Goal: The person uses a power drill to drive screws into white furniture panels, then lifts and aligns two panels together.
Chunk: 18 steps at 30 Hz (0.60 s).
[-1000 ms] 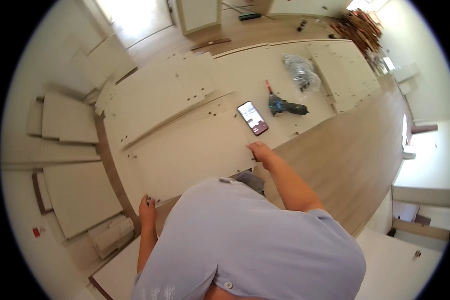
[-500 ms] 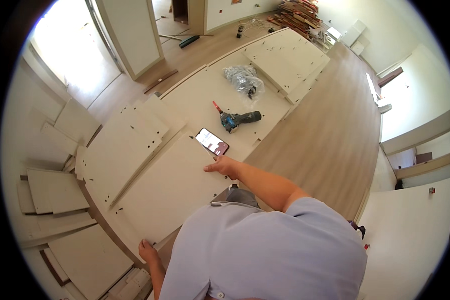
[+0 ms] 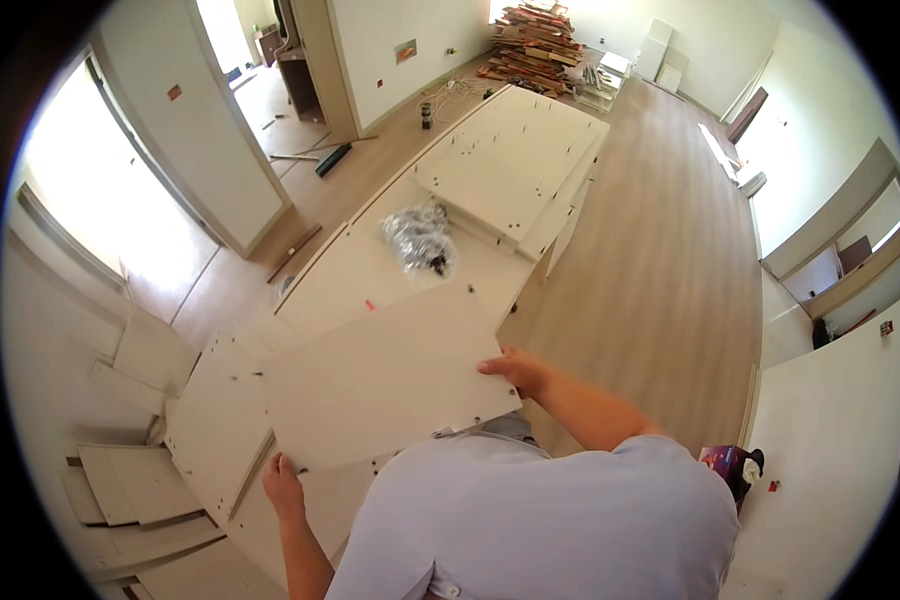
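Observation:
Between both hands I hold a white rectangular panel (image 3: pixel 385 375) with small dark fittings near its corners. It is raised above other white boards and slants across the near part of the work surface. My left hand (image 3: pixel 283 485) grips its lower left edge; my right hand (image 3: pixel 515 370) grips the right edge, thumb on top. The panel hides the phone and most of the cordless drill; only a red tip (image 3: pixel 371 304) shows past its far edge. Just beyond lies a clear plastic bag (image 3: pixel 420 240) with dark small parts inside.
Drilled white panels (image 3: pixel 515 175) are stacked at the far end of the white work surface (image 3: pixel 335 270). More boards (image 3: pixel 140 485) lean and lie at the left. A wood pile (image 3: pixel 535 45) stands by the far wall. Wooden flooring (image 3: pixel 650 250) runs along the right.
The panel has been lifted off the boards and turned, moving up and over the phone and drill. Both hands moved with it, and my view shifted.

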Each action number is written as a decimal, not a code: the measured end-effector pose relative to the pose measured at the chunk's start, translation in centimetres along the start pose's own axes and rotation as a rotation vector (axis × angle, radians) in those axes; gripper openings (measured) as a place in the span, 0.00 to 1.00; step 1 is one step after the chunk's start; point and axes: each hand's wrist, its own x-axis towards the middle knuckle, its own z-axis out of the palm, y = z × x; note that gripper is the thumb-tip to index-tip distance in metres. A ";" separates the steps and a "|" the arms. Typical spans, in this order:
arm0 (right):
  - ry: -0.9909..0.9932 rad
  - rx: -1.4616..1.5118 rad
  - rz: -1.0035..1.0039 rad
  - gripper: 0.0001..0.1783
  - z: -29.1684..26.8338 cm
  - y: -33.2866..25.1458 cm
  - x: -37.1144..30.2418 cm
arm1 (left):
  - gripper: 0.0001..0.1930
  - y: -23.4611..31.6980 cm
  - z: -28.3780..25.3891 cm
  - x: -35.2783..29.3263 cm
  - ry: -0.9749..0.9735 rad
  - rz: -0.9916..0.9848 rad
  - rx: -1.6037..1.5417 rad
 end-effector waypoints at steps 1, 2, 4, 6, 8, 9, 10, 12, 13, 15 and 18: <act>0.007 0.045 -0.051 0.31 -2.7 -0.3 -0.5 | 0.18 3.1 2.2 1.5 -0.050 0.020 -0.008; 0.014 0.085 -0.099 0.31 -5.3 -1.3 -0.7 | 0.18 7.6 4.8 2.4 -0.061 -0.025 -0.108; 0.200 0.055 -0.155 0.31 -8.7 -4.0 -1.7 | 0.17 16.7 9.5 2.3 -0.073 -0.138 -0.298; 0.292 0.065 -0.231 0.31 -13.0 -6.4 -1.9 | 0.17 20.0 14.3 3.5 -0.033 -0.062 -0.272; 0.309 0.123 -0.326 0.30 -18.2 -9.1 -1.4 | 0.17 22.3 18.9 3.9 -0.049 0.023 -0.231; 0.342 0.187 -0.342 0.30 -19.8 -10.2 -1.0 | 0.17 21.6 20.5 4.3 -0.072 0.099 -0.133; 0.368 0.243 -0.359 0.30 -20.9 -12.1 -0.5 | 0.17 20.1 21.6 4.4 -0.088 0.173 -0.041; 0.432 0.337 -0.458 0.30 -23.6 -15.3 1.4 | 0.16 19.9 23.1 3.9 -0.108 0.220 -0.003; 0.477 0.383 -0.528 0.30 -25.5 -16.2 2.6 | 0.15 21.1 24.1 2.5 -0.121 0.184 -0.047; 0.533 0.433 -0.665 0.30 -29.1 -18.1 5.1 | 0.14 21.2 25.0 0.5 -0.125 0.068 -0.159; 0.606 0.486 -0.791 0.30 -34.4 -20.7 9.5 | 0.13 18.9 25.3 -2.2 -0.091 -0.117 -0.292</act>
